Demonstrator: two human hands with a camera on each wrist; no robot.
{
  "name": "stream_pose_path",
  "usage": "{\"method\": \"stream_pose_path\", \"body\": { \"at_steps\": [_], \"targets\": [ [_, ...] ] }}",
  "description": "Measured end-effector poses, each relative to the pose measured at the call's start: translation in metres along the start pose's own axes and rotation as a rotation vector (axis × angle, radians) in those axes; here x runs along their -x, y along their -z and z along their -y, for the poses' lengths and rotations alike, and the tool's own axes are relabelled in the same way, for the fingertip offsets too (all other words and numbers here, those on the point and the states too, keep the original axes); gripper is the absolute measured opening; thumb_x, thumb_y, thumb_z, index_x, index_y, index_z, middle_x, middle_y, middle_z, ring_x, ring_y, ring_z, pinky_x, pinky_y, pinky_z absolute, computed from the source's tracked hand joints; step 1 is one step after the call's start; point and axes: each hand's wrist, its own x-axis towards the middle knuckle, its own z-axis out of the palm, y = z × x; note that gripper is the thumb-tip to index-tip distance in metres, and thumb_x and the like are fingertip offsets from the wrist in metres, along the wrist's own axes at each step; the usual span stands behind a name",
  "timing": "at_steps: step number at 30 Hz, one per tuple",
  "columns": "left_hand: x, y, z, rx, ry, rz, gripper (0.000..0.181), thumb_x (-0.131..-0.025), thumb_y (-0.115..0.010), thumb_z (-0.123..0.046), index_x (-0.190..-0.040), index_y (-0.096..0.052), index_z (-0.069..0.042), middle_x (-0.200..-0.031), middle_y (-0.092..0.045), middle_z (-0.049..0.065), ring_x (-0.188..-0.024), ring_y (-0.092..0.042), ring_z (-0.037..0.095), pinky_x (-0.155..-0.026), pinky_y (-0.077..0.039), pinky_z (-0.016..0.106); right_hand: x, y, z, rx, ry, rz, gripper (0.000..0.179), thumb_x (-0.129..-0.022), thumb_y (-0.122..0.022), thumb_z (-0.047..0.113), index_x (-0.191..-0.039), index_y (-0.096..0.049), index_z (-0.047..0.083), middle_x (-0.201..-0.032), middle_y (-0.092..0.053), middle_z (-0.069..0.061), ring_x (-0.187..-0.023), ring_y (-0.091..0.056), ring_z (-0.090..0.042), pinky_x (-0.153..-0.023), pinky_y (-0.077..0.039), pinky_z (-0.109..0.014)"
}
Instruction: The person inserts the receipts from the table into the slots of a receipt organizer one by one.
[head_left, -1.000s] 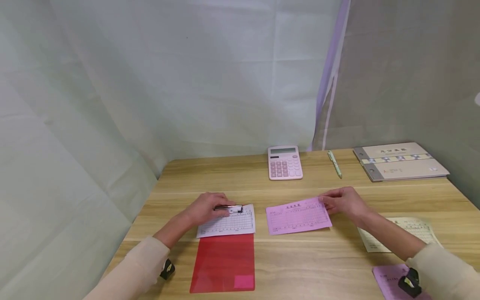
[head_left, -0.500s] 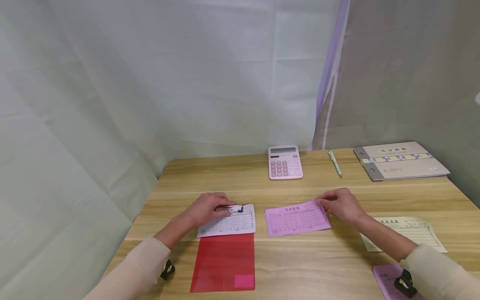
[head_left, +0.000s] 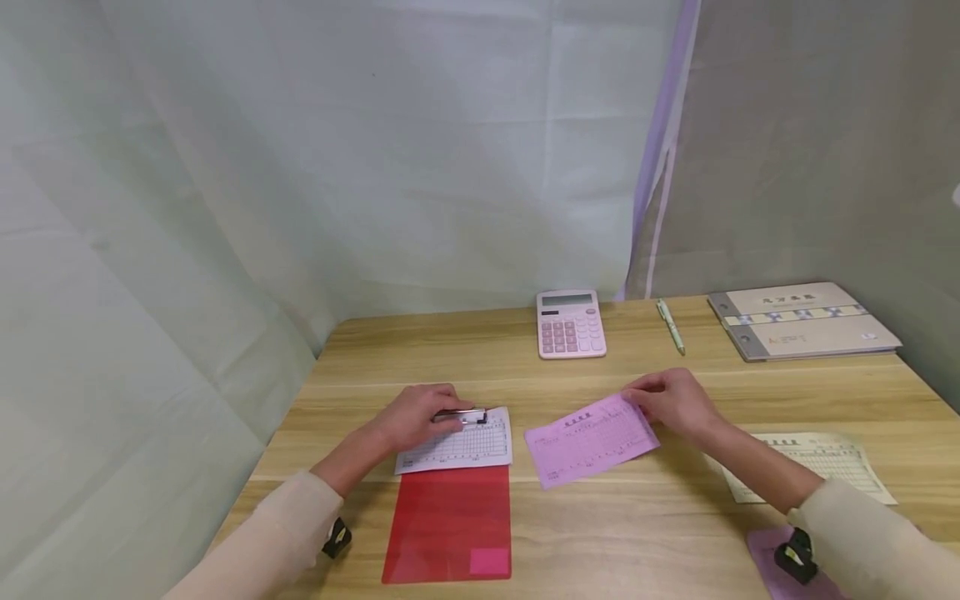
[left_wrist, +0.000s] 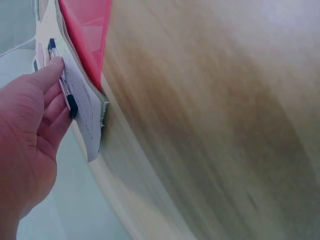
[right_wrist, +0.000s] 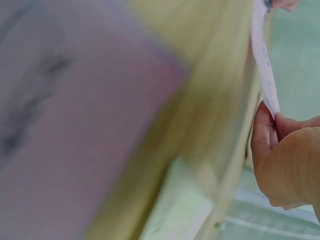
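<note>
Left hand [head_left: 414, 417] grips a clip [left_wrist: 72, 106] while right hand [head_left: 678, 405] pinches a pink form [head_left: 591, 442] between them, apparently mid-gathering, straightening called for next.

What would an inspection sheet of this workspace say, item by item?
Surface: wooden table.
Job's things: white slip on the far part of the red board, clip over it; pink slip to the right, angled.
Clutter: calculator, pen, book toward the back; yellow slip and second pink slip at right, both partly hidden.
Hands: left hand grips clip; right hand pinches pink slip's corner.
Cables: nothing seen for certain.
Surroundings: pale curtains.
</note>
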Motion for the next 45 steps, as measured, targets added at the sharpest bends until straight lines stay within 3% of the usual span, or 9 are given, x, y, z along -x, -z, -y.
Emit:
{"method": "stream_pose_path", "body": {
  "at_steps": [6,14,16,24,34,41,45],
  "targets": [
    [0.0,0.002,-0.001,-0.007,-0.012,0.001,0.034,-0.097,-0.081,-0.022,-0.131,-0.078,-0.015,-0.103,-0.067,-0.004,-0.08,-0.054,0.008,-0.073,-0.049,0.026,-0.004,-0.016,0.022,-0.184,-0.066,0.064,0.032,-0.104,-0.07,0.009,-0.124,-0.069,-0.016,-0.106,-0.076,-0.019,-0.088,-0.07,-0.019,-0.075,-0.061,-0.032],
    [-0.001,0.003,-0.003,-0.009,-0.009,0.015,0.035,-0.097,-0.081,-0.022,-0.131,-0.078,-0.015,-0.102,-0.066,-0.004,-0.079,-0.052,0.007,-0.072,-0.047,0.025,-0.003,-0.053,0.035,-0.234,-0.074,0.083,0.024,-0.102,-0.07,0.004,-0.117,-0.072,-0.015,-0.096,-0.077,-0.017,-0.082,-0.071,-0.02,-0.072,-0.061,-0.035],
    [0.0,0.003,-0.003,-0.005,-0.001,0.018,0.035,-0.097,-0.081,-0.022,-0.132,-0.078,-0.015,-0.101,-0.066,-0.005,-0.079,-0.052,0.007,-0.072,-0.047,0.025,-0.002,-0.062,0.037,-0.231,-0.065,0.087,0.021,-0.101,-0.071,0.003,-0.113,-0.074,-0.014,-0.094,-0.076,-0.017,-0.08,-0.071,-0.02,-0.071,-0.062,-0.035],
    [0.0,0.003,-0.003,0.005,0.008,0.019,0.036,-0.097,-0.081,-0.021,-0.132,-0.077,-0.015,-0.103,-0.067,-0.004,-0.081,-0.055,0.009,-0.073,-0.049,0.025,-0.001,-0.082,0.035,-0.048,0.031,0.015,0.007,-0.096,-0.077,0.002,-0.099,-0.081,-0.002,-0.086,-0.075,-0.007,-0.072,-0.065,-0.016,-0.061,-0.056,-0.03],
    [0.001,0.004,-0.005,-0.005,0.035,0.027,0.036,-0.096,-0.082,-0.021,-0.132,-0.078,-0.015,-0.103,-0.066,-0.006,-0.083,-0.056,0.009,-0.075,-0.05,0.026,-0.008,-0.093,0.046,-0.126,0.014,0.036,0.008,-0.097,-0.075,-0.001,-0.101,-0.081,-0.005,-0.086,-0.075,-0.01,-0.07,-0.067,-0.017,-0.062,-0.059,-0.032],
    [0.001,0.004,-0.007,-0.011,0.047,0.033,0.036,-0.097,-0.081,-0.022,-0.132,-0.078,-0.016,-0.104,-0.066,-0.005,-0.086,-0.057,0.011,-0.077,-0.05,0.028,-0.012,-0.1,0.047,0.007,0.111,0.057,0.003,-0.094,-0.079,0.0,-0.093,-0.082,0.0,-0.083,-0.074,-0.004,-0.071,-0.062,-0.015,-0.058,-0.053,-0.027],
    [0.001,0.004,-0.007,-0.005,0.047,0.033,0.036,-0.097,-0.081,-0.022,-0.132,-0.077,-0.015,-0.105,-0.067,-0.004,-0.085,-0.058,0.011,-0.077,-0.05,0.029,-0.014,-0.103,0.052,0.006,0.118,0.049,0.006,-0.094,-0.078,0.0,-0.091,-0.082,0.001,-0.082,-0.074,-0.004,-0.069,-0.062,-0.015,-0.057,-0.053,-0.028]
  ]
}}
